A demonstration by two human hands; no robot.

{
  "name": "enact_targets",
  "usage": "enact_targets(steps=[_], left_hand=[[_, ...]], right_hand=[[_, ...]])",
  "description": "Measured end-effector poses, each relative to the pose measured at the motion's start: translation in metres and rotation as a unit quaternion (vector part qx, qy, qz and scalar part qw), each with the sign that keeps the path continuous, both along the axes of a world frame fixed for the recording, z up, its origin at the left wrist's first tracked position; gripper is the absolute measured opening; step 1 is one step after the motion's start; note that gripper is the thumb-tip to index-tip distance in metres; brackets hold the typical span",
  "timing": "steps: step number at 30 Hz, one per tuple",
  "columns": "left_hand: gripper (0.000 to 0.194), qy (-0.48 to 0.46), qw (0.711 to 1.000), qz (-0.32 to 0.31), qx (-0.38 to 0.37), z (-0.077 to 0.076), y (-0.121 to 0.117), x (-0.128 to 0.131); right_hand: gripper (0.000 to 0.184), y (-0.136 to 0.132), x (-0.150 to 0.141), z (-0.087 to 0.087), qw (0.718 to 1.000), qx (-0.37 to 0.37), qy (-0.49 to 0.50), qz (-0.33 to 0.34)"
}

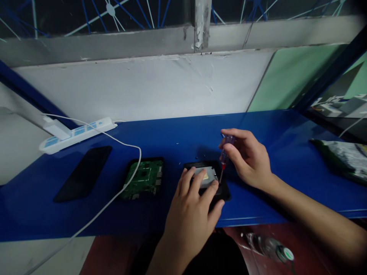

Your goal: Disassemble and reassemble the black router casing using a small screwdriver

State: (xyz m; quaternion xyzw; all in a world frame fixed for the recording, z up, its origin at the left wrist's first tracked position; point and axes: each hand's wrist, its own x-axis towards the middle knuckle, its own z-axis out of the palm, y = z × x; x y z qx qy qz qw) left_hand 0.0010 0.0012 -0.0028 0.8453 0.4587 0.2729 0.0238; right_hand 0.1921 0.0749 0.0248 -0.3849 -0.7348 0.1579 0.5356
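Observation:
My right hand [249, 158] is closed around a screwdriver [228, 147] with a clear purplish handle and a red collar. Its shaft points down, and the tip meets the right side of a black plastic case [225, 193]. Inside the case lies a flat silver metal plate [211, 173] with a pale label. My left hand [195, 202] rests on the case and plate, fingers spread and laid flat, covering much of both. Several tiny dark screws [196, 157] lie on the blue table just behind the case.
To the left sits a green circuit board [143, 175] in a black shell, crossed by a white cable [120, 191]. Farther left are a black phone-like slab [84, 173] and a white power strip [80, 133]. A silvery bag [344, 156] lies right; a bottle [272, 248] is below the table [183, 137].

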Motion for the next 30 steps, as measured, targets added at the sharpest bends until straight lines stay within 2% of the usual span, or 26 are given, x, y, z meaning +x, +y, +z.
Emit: enact_targets(steps=[14, 30], left_hand=[[0.025, 0.004, 1.0, -0.001, 0.008, -0.0004, -0.0003, -0.0011], [0.025, 0.003, 1.0, 0.009, -0.023, 0.0025, 0.0, 0.0002]], right_hand=[[0.033, 0.001, 0.0002, -0.0011, 1.0, -0.007, -0.005, -0.011], [0.033, 0.001, 0.0003, -0.004, 1.0, -0.014, 0.012, -0.001]])
